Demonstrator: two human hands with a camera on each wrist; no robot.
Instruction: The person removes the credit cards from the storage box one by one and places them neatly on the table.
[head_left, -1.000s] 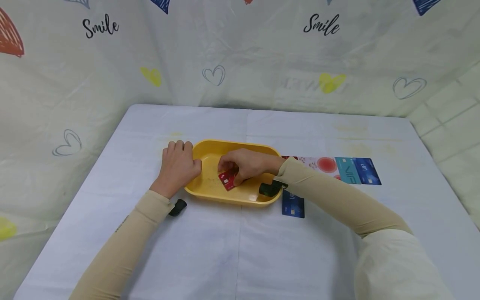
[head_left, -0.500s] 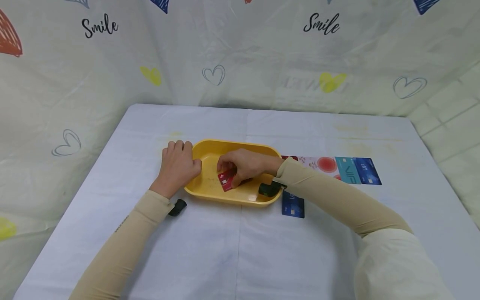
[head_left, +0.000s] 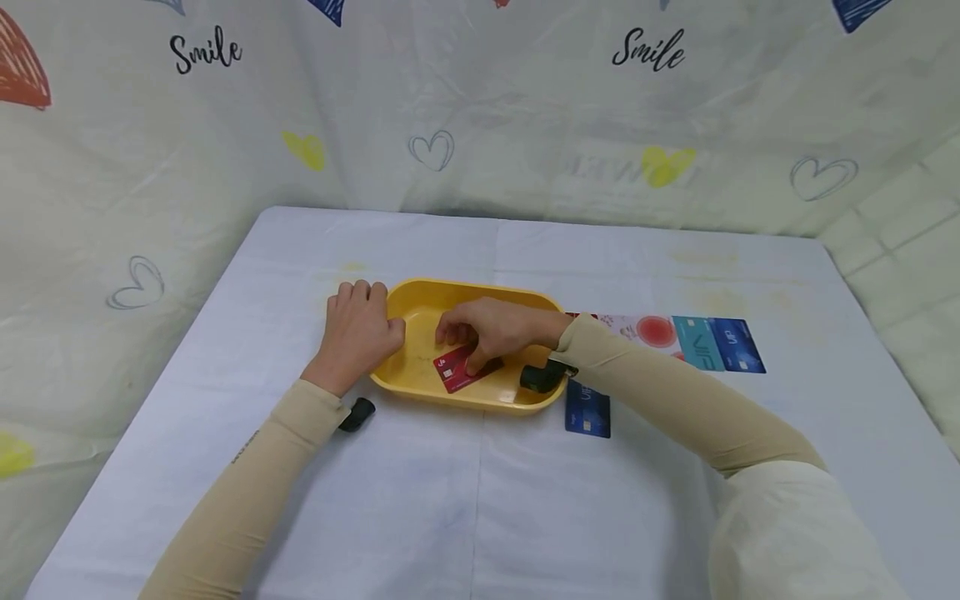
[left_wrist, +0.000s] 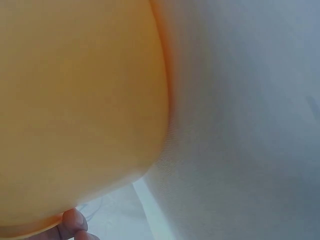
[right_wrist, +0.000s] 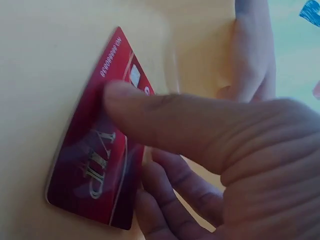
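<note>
In the head view a yellow plastic basin (head_left: 420, 379) stands on the table. My left hand (head_left: 356, 333) grips its left rim; in the left wrist view a few fingertips (left_wrist: 74, 220) show at the rim, beside the basin's large outer wall. Inside the basin my right hand (head_left: 504, 327) holds a red VIP card (head_left: 452, 372) tilted near the floor. The right wrist view shows the thumb (right_wrist: 150, 112) pressed on the face of the card (right_wrist: 92, 160), with curled fingers along its far edge. Part of the card lies under the thumb.
Right of the basin lies a row of cards, among them a pink card (head_left: 622, 325), a teal VIP card (head_left: 699, 343) and a dark blue VIP card (head_left: 738, 345). Another blue card (head_left: 588, 410) lies nearer, partly behind the right sleeve. A printed cloth hangs behind the white table (head_left: 420, 500).
The red card has turned and tipped slightly toward the basin's near side, and more of its face shows under my right thumb. My left hand stays on the rim.
</note>
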